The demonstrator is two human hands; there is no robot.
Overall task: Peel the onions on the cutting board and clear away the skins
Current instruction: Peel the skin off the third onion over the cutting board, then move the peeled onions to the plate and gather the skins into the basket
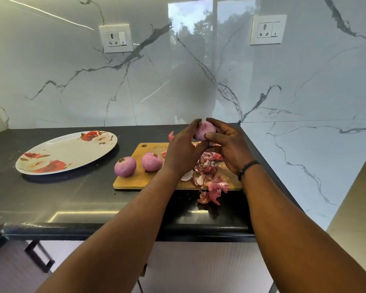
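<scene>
Near the centre of the frame you hold a round purple-pink onion [205, 130] lifted above the rectangular wooden cutting board [135, 179], probably so loosened skin drops onto the board. Your left hand [183, 151] reaches up from below, its fingers curled around the onion's left side and its back turned to the camera. Your right hand [226, 144] cups the onion from the right, thumb pressed on its front and fingertips hooked over the top; a dark band circles that wrist. Both grips are closed on this one onion, which looks largely bare already. Both forearms rise from the bottom edge and converge at the onion.

Left of your hands, two more peeled purple onions [125, 166] sit close together on the board's left end, apparently set aside as finished. A heap of papery reddish onion skins [207, 168] lies on the board below your hands, with some spilling over its lower edge onto the dark glossy surface [51, 197]. At middle left, well apart from the board, rests an oval white plate with red flowers [68, 152].
</scene>
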